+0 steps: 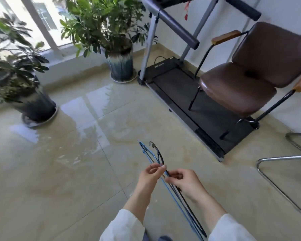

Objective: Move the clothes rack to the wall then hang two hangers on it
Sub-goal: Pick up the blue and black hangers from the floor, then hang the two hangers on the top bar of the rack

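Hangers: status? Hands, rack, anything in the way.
Left hand and right hand both pinching the blue hanger and black hanger, held together. Clothes rack not in view. Brown chair on treadmill ahead right.

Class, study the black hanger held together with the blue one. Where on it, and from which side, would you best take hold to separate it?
Pinch the black hanger on its curved neck, just beyond the left hand and right hand, coming from the right. There it bows away from the blue hanger, which lies to its left, probably leaving room for fingers.
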Tool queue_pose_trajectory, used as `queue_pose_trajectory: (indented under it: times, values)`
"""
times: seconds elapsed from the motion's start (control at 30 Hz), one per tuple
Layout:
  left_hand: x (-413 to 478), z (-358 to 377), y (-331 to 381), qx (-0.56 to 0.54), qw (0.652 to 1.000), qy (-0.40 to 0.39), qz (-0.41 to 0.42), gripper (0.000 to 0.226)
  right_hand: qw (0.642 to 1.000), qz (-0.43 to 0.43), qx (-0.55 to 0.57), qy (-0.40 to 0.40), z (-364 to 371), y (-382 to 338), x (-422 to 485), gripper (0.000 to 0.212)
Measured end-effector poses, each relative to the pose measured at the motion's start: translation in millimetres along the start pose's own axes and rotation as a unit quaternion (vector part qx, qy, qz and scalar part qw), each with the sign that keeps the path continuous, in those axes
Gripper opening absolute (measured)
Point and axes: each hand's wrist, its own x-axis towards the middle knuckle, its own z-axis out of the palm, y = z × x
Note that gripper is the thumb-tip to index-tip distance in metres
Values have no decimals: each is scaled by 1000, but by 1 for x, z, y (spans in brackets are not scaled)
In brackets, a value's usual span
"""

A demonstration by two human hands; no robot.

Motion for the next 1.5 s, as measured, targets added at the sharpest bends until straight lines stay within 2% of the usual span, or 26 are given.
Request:
queue_pose_trajectory:
  times: [0.17,0.27,0.43,0.57,0.73,0.8,0.9,1.03,1.13,1.23,1.37,1.5]
  values:
    - [-44,-43,2,-63,994,81,27,6,994,-33,-52,-95,35,-37,-20,34]
    - [-65,-61,-8,-104,983,146,31,16,981,-48,-91,-164,55,-52,-36,31]
    - [-110,-94,-35,-164,950,256,72,21,954,-76,-170,-235,95,-61,-68,21]
    - [-159,-130,-60,-200,920,320,107,6,920,-117,-231,-295,142,-65,-108,25]
    - [-225,-182,-89,-235,878,391,145,10,881,-207,-291,-309,207,-60,-163,22]
    - [-252,-205,-102,-247,858,420,162,13,853,-282,-338,-280,235,-57,-190,21]
    - [-296,-244,-128,-263,827,468,169,14,787,-407,-401,-234,280,-48,-239,24]
    - [-354,-295,-163,-288,785,521,175,14,722,-532,-396,-201,345,-31,-298,25]
    - [-395,-331,-187,-307,750,560,175,16,666,-600,-385,-219,390,-20,-338,20]
    - [-429,-360,-209,-325,715,596,164,19,661,-612,-356,-248,429,-14,-375,13]
    - [-471,-401,-235,-347,666,643,152,16,682,-544,-345,-346,484,-14,-421,7]
    - [-508,-436,-257,-375,609,683,149,24,692,-508,-311,-408,537,-17,-456,8]
